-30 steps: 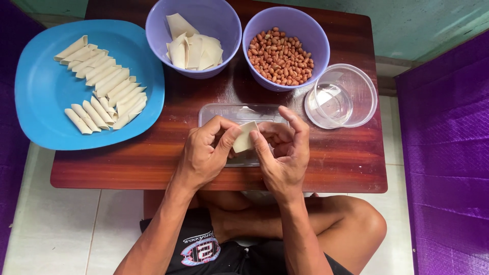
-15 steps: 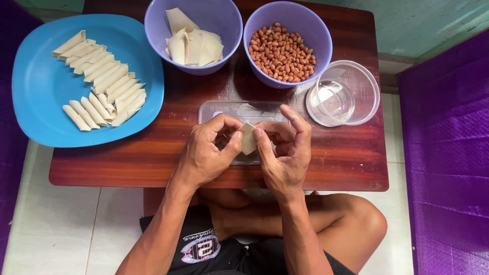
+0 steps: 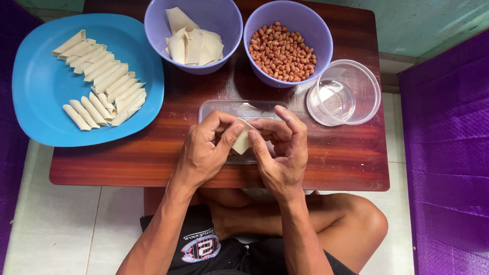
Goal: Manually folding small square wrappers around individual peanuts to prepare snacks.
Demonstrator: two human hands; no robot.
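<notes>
Both hands (image 3: 244, 150) pinch a pale, smooth, squarish wrapper (image 3: 242, 138).

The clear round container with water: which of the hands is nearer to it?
Right. The right hand sits just left of and below the clear round container; the left hand is farther left, beyond the pale wrapper both hold.

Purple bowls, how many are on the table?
2. One purple bowl with pale wrapper pieces stands at the table's far edge, beside the blue plate. The other purple bowl, right of it, holds peanuts.
</notes>
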